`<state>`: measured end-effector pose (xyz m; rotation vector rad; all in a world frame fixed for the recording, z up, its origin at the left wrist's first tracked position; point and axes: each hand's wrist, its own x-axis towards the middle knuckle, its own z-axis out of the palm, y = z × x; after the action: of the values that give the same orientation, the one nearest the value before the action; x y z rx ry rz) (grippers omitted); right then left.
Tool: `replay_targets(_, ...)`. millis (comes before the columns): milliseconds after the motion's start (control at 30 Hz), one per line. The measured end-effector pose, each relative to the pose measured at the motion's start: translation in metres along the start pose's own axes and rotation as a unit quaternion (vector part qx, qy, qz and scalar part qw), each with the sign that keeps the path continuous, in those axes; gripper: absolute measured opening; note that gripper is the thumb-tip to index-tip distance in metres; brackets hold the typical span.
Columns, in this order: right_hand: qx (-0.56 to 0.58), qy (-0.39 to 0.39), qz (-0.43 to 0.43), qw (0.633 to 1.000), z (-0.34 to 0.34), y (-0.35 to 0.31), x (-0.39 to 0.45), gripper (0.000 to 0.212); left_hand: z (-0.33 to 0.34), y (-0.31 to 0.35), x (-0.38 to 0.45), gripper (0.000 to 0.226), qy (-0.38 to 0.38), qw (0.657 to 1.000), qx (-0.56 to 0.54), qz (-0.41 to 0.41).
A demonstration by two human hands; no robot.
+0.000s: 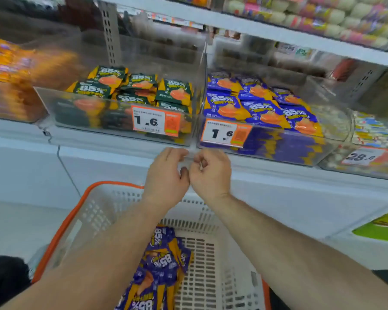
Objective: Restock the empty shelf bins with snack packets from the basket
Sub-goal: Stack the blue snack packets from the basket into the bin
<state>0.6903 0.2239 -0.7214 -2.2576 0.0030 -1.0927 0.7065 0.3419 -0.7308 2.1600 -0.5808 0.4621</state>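
Observation:
A white plastic basket [99, 215] with an orange rim sits below the shelf. It holds several purple snack packets [160, 262] marked 85%. On the shelf, a clear bin [54, 104] holds green 85% packets [132, 88]. The clear bin [332, 139] to its right holds purple 85% packets [258, 104]. My left hand [166, 173] and my right hand [210, 173] are side by side just below where the two bins meet, above the basket. The fingers of both are curled, and I see nothing in either hand.
Orange price tags reading 1.6 hang on the green bin [155, 121] and the purple bin [225, 133]. A bin of orange packets [11, 74] stands at the left, and another with a 28.6 tag [363, 156] at the right. A white shelf [278, 30] with pale snacks runs overhead.

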Motion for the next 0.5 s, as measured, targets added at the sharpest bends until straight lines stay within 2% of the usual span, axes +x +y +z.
replay_targets(67, -0.020, -0.097, 0.079, 0.992, 0.019, 0.021, -0.037, 0.008, 0.009, -0.021, -0.027, 0.037, -0.077, 0.993, 0.002, -0.093)
replay_targets(133, -0.057, -0.192, 0.192, 0.961, 0.033, 0.045, -0.071, 0.009, 0.017, -0.040, -0.046, 0.037, -0.135, 0.977, 0.005, -0.167)
replay_targets(233, -0.088, -0.305, 0.367, 0.875, 0.046, 0.074, -0.117, 0.014, 0.029, -0.065, -0.069, 0.036, -0.198, 0.949, 0.009, -0.245)
replay_targets(300, -0.084, -0.350, 0.455, 0.814, 0.051, 0.091, -0.146, 0.026, 0.038, -0.078, -0.082, 0.034, -0.239, 0.929, 0.009, -0.283)
replay_targets(367, -0.088, -0.398, 0.497, 0.766, 0.055, 0.108, -0.170, 0.028, 0.045, -0.088, -0.092, 0.033, -0.273, 0.912, 0.012, -0.306)
replay_targets(500, -0.092, -0.504, 0.518, 0.685, 0.063, 0.129, -0.201, 0.028, 0.059, -0.102, -0.101, 0.029, -0.311, 0.891, 0.017, -0.331)
